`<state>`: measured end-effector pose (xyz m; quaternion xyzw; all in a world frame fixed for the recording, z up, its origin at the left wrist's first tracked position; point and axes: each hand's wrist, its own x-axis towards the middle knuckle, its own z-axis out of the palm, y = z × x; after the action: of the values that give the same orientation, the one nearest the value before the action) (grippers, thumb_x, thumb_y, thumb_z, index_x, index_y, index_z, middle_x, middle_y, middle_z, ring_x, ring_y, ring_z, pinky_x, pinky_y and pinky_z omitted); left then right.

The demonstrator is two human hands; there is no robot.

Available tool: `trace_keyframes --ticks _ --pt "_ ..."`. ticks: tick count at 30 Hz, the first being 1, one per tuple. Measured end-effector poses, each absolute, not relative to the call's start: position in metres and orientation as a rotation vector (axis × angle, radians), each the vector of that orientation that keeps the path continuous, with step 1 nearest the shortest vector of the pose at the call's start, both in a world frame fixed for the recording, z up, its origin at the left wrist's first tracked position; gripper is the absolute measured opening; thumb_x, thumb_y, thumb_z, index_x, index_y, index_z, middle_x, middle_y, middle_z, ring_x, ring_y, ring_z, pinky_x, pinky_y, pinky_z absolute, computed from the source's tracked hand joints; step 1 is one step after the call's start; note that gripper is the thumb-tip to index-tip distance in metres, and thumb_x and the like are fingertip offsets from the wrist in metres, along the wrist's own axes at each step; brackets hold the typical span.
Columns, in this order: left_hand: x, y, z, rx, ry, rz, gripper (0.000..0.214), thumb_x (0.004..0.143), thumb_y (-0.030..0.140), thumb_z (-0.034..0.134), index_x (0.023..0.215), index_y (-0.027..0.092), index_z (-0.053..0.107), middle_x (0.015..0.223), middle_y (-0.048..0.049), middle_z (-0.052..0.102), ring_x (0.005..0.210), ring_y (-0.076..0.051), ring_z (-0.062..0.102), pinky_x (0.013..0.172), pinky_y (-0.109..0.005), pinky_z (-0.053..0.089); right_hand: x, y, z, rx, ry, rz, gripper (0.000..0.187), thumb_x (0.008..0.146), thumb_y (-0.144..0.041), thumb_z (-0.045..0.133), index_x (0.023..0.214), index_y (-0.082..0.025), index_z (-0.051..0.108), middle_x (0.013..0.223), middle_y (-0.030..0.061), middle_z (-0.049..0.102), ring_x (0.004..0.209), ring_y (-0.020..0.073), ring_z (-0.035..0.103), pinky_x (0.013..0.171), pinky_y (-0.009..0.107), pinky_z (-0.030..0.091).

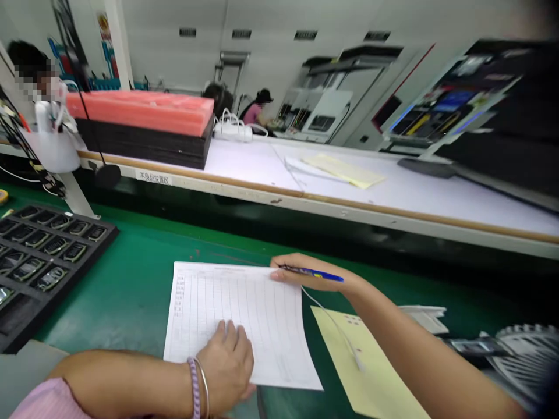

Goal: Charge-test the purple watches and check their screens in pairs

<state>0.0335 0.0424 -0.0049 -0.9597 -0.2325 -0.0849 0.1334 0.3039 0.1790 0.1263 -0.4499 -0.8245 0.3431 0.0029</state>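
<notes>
A white printed form (244, 297), ruled in columns, lies on the green mat in front of me. My left hand (227, 361), with a purple band and a metal bangle at the wrist, rests flat on its lower part. At the sheet's upper right corner is my right hand (305, 270), its thumb and fingers closed on a blue and dark pen (317, 274). The thumb overlaps the paper's edge; whether it also pinches the sheet I cannot tell. Just right of the form lies a yellow sheet (353, 355) with a white cable (338, 329) across it.
A black tray (94, 256) with several small framed parts stands at the left. Behind, a raised shelf (244, 166) carries red foam (144, 107) on black foam, yellow papers (349, 169) and a monitor (510, 116). Other people sit beyond. A ribbed white object (524, 355) lies at right.
</notes>
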Motion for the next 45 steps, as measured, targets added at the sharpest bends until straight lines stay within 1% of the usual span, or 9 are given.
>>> trace_keyframes --ticks 5,8,14,18,23,28,33,38,45 --pt "0.031 0.048 -0.012 -2.593 -0.500 -0.579 0.050 0.109 0.042 0.047 0.151 0.017 0.055 0.160 -0.0153 0.054 0.145 -0.035 0.053 0.118 -0.053 0.043 0.266 0.136 0.204 -1.385 -2.680 0.665 0.072 0.106 -0.083 0.033 0.075 -0.020 0.047 0.066 0.0015 0.050 0.058 0.0170 0.042 0.056 0.028 0.029" --pt "0.031 0.048 -0.016 -2.610 -0.435 -0.618 0.058 0.107 0.047 0.052 0.159 0.022 0.046 0.169 -0.0152 0.041 0.153 -0.035 0.044 0.120 -0.054 0.043 0.250 0.129 0.264 -1.267 -2.699 0.352 0.070 0.108 -0.080 0.036 0.075 -0.020 0.051 0.066 0.0023 0.055 0.058 0.0184 0.047 0.056 0.030 0.033" --pt "0.030 0.052 -0.011 -2.709 -0.517 -0.602 0.063 0.105 0.055 0.052 0.159 0.022 0.045 0.168 -0.0159 0.041 0.158 -0.035 0.038 0.122 -0.056 0.043 0.318 0.160 0.355 -1.184 -2.270 -0.078 0.058 0.093 -0.086 0.066 0.081 -0.030 0.073 0.073 0.0064 0.064 0.062 0.0253 0.057 0.046 0.034 0.044" --pt "0.027 0.054 -0.001 -2.769 -0.495 -0.574 0.062 0.106 0.053 0.048 0.158 0.019 0.045 0.168 -0.0201 0.040 0.158 -0.039 0.036 0.122 -0.059 0.043 0.365 0.192 0.352 -1.134 -1.480 0.304 0.033 0.096 -0.040 0.083 0.071 -0.026 0.067 0.067 0.0039 0.057 0.054 0.0188 0.052 0.044 0.029 0.046" --pt "0.025 0.055 0.000 -2.836 -0.529 -0.576 0.061 0.108 0.053 0.047 0.158 0.019 0.045 0.168 -0.0197 0.040 0.159 -0.039 0.035 0.124 -0.060 0.041 0.330 0.244 0.339 -1.085 -1.054 0.598 0.032 0.107 -0.009 0.052 0.079 -0.022 0.061 0.083 0.0038 0.068 0.070 0.0196 0.066 0.064 0.034 0.059" --pt "0.029 0.062 -0.017 -2.790 -0.517 -0.645 0.069 0.103 0.062 0.054 0.158 0.020 0.045 0.166 -0.0210 0.044 0.159 -0.039 0.035 0.122 -0.059 0.044 0.230 0.307 0.352 -1.093 -1.076 0.720 0.030 0.113 -0.011 0.047 0.085 -0.021 0.055 0.086 0.0047 0.069 0.082 0.0194 0.070 0.072 0.031 0.064" --pt "0.037 0.076 -0.043 -2.723 -0.449 -0.704 0.080 0.097 0.073 0.055 0.155 0.019 0.049 0.159 -0.0231 0.052 0.155 -0.041 0.041 0.115 -0.060 0.051 0.130 0.348 0.341 -1.384 -1.284 0.784 0.032 0.118 -0.017 0.039 0.091 -0.019 0.057 0.078 0.0031 0.068 0.064 0.0166 0.067 0.066 0.029 0.063" --pt "0.036 0.078 -0.044 -2.801 -0.460 -0.668 0.082 0.096 0.075 0.054 0.156 0.019 0.048 0.161 -0.0232 0.048 0.156 -0.042 0.038 0.115 -0.062 0.051 0.127 0.356 0.325 -1.623 -1.561 0.644 0.034 0.117 -0.028 0.052 0.089 -0.014 0.063 0.072 0.0079 0.067 0.052 0.0158 0.060 0.064 0.031 0.060" --pt "0.030 0.076 -0.025 -3.028 -0.536 -0.551 0.077 0.100 0.064 0.058 0.160 0.020 0.043 0.167 -0.0237 0.039 0.159 -0.041 0.033 0.121 -0.065 0.044 0.149 0.364 0.296 -1.689 -1.858 0.231 0.013 0.098 -0.015 0.080 0.094 -0.014 0.067 0.093 0.0096 0.073 0.103 0.0274 0.071 0.105 0.045 0.055"
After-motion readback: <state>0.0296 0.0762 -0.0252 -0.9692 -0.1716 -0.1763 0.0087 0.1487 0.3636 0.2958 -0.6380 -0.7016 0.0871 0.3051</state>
